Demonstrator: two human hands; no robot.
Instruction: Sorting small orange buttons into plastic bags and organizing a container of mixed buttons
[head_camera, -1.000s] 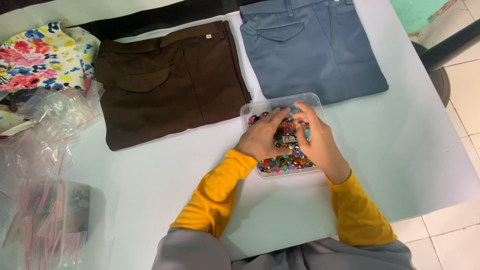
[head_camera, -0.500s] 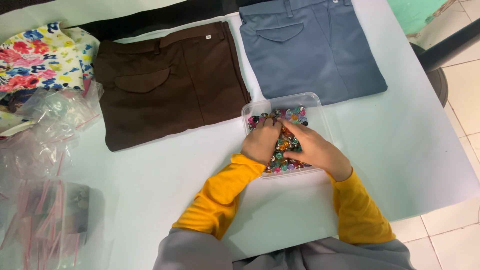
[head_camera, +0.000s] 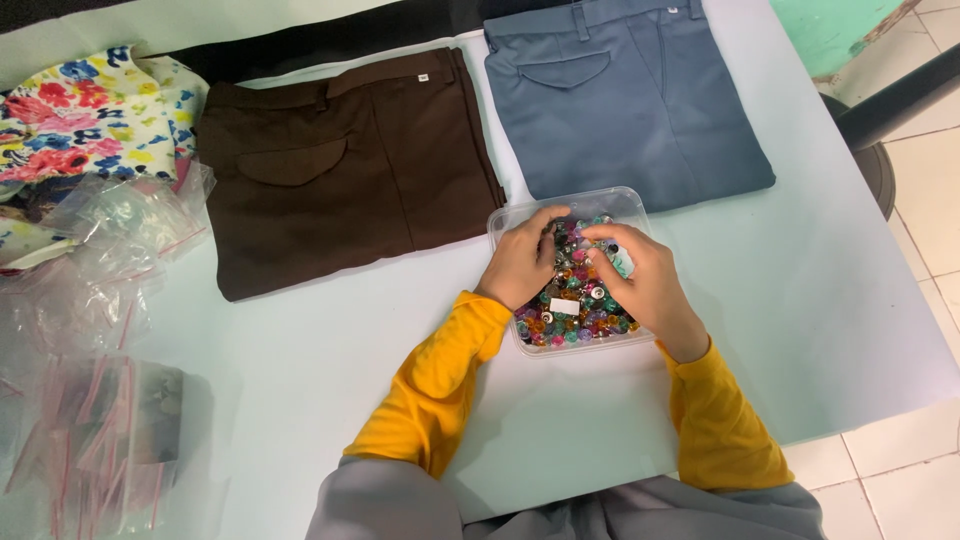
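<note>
While both my hands dip into the clear plastic box (head_camera: 507, 222) at the middle of the frame, my left hand (head_camera: 522, 262) rests over its left half with the fingers (head_camera: 548, 217) curled down into the coloured beads (head_camera: 580, 310); whether they pinch one I cannot tell. My right hand (head_camera: 648, 280) lies over the right half, its fingers (head_camera: 603, 235) bent and close together among the beads, and what they hold is hidden too. A small white tag (head_camera: 564, 306) lies on the beads between my wrists. The box sits on the pale desk (head_camera: 830, 300), just below the folded blue-grey trousers (head_camera: 620, 100) at upper right. Folded brown trousers (head_camera: 340, 170) lie to the upper left of it. Floral cloth (head_camera: 90, 110) fills the upper left corner, with crumpled clear bags (head_camera: 100, 260) below it along the left edge.
</note>
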